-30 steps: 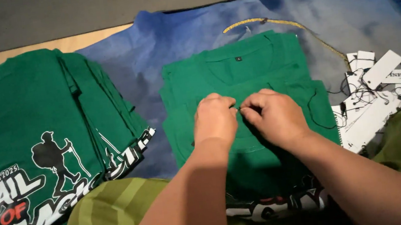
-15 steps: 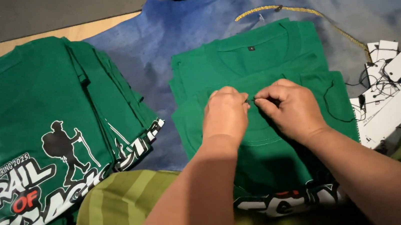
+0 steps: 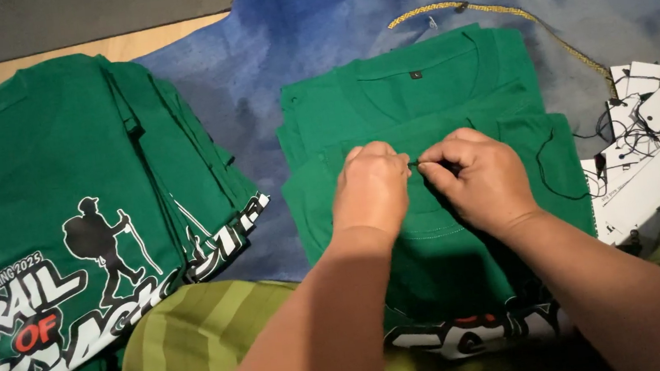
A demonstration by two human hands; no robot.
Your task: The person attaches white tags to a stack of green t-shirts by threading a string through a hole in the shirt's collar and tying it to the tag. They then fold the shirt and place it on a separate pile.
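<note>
While both hands meet at its middle, the folded green shirt (image 3: 421, 109) lies flat on the blue cloth (image 3: 268, 76), collar away from the person. The left hand (image 3: 372, 189) rests knuckles-up on the shirt, fingers curled together, thumb and forefinger pinched at a small dark point between the two hands. The right hand (image 3: 483, 180) sits just beside it, touching at the fingertips, its fingers likewise closed in a pinch on that same point; what is pinched is too small to tell, though a thin black thread (image 3: 548, 169) loops across the shirt just right of the right hand. More green fabric lies under the shirt, its edges showing at both sides. At the shirt's near edge a white and red print (image 3: 479, 334) shows between the forearms. Beyond the shirt's collar a yellow braided cord (image 3: 492, 9) curves over the cloth toward the right. Right of the shirt lies a loose heap of white tags (image 3: 655, 132) with black strings. Well left of the shirt sits a stack of green shirts (image 3: 58, 200), the top one printed with a hiker figure. Near the shirt's lower left corner lies striped olive fabric (image 3: 182, 343).
</note>
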